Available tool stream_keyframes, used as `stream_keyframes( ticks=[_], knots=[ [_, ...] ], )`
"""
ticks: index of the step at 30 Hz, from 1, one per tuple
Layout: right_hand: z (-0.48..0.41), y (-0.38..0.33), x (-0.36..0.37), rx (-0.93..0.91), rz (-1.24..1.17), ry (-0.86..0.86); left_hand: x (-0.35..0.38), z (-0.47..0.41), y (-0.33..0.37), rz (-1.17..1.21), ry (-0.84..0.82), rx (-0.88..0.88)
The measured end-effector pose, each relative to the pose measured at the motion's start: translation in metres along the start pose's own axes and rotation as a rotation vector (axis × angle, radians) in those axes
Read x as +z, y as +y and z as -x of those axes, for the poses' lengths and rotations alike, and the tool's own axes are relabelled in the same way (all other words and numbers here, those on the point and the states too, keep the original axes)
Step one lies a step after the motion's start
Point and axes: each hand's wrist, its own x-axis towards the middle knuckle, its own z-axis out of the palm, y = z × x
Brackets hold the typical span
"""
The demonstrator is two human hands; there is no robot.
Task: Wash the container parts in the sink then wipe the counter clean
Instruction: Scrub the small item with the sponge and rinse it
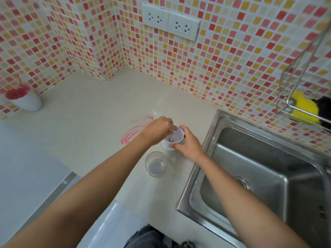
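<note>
A white container part (168, 143) with dark bits inside stands on the pale counter (86, 126), left of the steel sink (265, 169). My right hand (188, 142) grips its right side. My left hand (157, 128) reaches into its top, fingertips at the rim. A clear cup (156, 164) with a little water stands upright just in front of it. A red smear (134, 130) lies on the counter behind my left hand.
A wire rack (293, 97) on the tiled wall above the sink holds a yellow sponge (302, 108) and something black. A white cup with red contents (25, 99) stands at the far left. Two wall sockets (170, 21) sit above the counter.
</note>
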Motion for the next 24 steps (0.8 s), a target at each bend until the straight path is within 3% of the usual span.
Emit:
stream_keyframes(
  ticks=[14,19,24],
  knots=[
    [0.004,-0.008,0.014,0.024,0.122,0.036,0.013,0.013,-0.006,0.057,0.141,0.042],
    [0.006,-0.012,0.014,0.053,0.148,0.099,-0.013,0.005,-0.004,0.065,0.274,0.018],
    [0.017,-0.017,-0.006,0.068,0.227,0.038,-0.039,0.002,0.000,0.191,0.335,-0.013]
  ],
)
